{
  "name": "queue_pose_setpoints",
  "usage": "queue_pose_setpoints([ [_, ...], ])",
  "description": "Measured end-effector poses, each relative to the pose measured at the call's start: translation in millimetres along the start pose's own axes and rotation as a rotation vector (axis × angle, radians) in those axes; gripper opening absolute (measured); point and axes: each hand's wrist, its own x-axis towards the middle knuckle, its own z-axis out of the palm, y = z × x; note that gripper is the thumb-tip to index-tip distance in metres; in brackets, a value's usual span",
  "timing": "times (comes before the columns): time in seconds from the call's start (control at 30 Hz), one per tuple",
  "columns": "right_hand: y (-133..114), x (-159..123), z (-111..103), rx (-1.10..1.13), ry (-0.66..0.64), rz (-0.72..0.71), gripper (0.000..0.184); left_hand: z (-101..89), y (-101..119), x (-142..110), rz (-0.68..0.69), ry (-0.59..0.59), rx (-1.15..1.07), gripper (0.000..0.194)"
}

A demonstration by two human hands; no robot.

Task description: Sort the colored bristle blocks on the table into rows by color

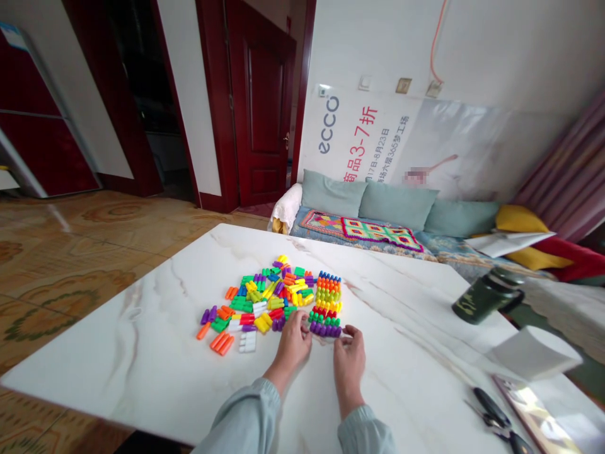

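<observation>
Rows of small plastic knobbed toy pieces [328,296] stand close together on the white table, sorted by colour from blue at the far end to purple at the near end. The nearest row of purple pieces [325,330] lies between my hands. At its left end, the curled fingers of my left hand [293,343] touch it. My right hand [350,362] has its thumb and fingers bent against the right end. Fingertips of both hands are partly hidden. To the left of my left hand spreads a loose pile of mixed-colour pieces [262,306], some joined in short strips.
The marble-patterned table [155,359] carries a dark green mug [486,296], a white paper roll [536,353], black-handled pliers or cutters [494,407] and a phone-like flat object [543,413] at the right. Behind stands a sofa with pale green cushions [399,203].
</observation>
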Motion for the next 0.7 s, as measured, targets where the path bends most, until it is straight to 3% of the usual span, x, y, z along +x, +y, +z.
queue_pose_setpoints([
  [0.1, 3, 1, -3, 0.109, 0.011, 0.000, 0.034, -0.9, 1, 0, 0.006, 0.046, 0.011, 0.046],
  [0.27, 15, 4, -4, 0.184, -0.055, 0.054, 0.037, -2.0, 5, -1, -0.058, 0.009, 0.015, 0.045],
  [0.43, 24, 3, -11, 0.219, -0.135, -0.043, 0.037, -1.1, 6, -1, -0.037, 0.032, 0.019, 0.044],
  [0.57, 21, -9, -19, 0.186, -0.114, -0.105, 0.029, -0.2, 7, 0, -0.037, 0.065, 0.004, 0.038],
  [0.7, 9, -28, -16, 0.104, -0.092, 0.011, 0.030, -0.8, 7, 0, -0.048, 0.094, -0.010, 0.034],
])
